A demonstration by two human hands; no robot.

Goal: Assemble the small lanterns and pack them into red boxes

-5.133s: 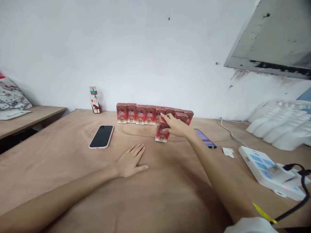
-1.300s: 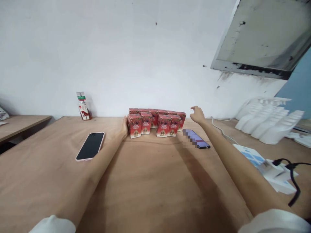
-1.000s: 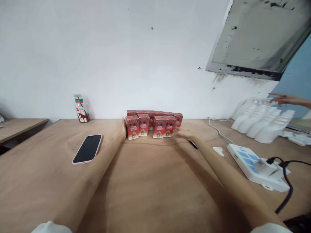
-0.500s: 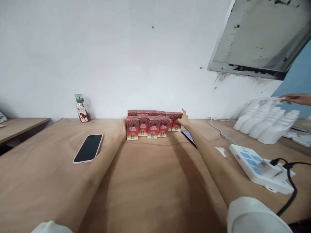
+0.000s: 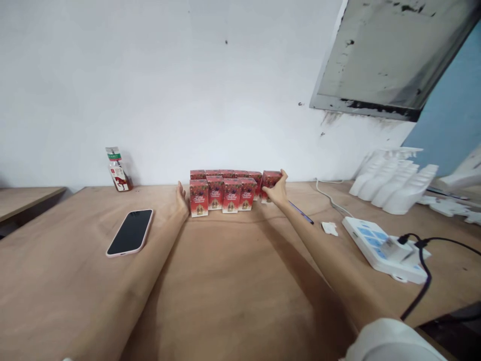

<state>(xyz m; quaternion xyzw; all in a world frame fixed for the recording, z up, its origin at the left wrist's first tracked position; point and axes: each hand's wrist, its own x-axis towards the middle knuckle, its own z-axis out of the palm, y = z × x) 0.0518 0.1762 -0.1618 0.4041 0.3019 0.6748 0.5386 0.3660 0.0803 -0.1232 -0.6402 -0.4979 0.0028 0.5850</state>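
Several small red boxes with gold and white print stand upright in two rows against the wall. A shorter front row overlaps the back row, whose lower parts are mostly hidden. My left hand is open at the left end of the front row, fingers up, just beside the end box. At the right end of the back row, my right hand grips a red box between thumb and fingers. That box stands slightly apart from its neighbour.
A black-screened phone lies left of my left forearm, and another phone is partly hidden by my right forearm. A small bottle stands by the wall. To the right are a power strip, a cable and white moulded pieces.
Boxes have been added in front of the row, and the gap in that front row has closed leftward. My right hand has moved onto the end box. A co-worker's hand has left the right side.
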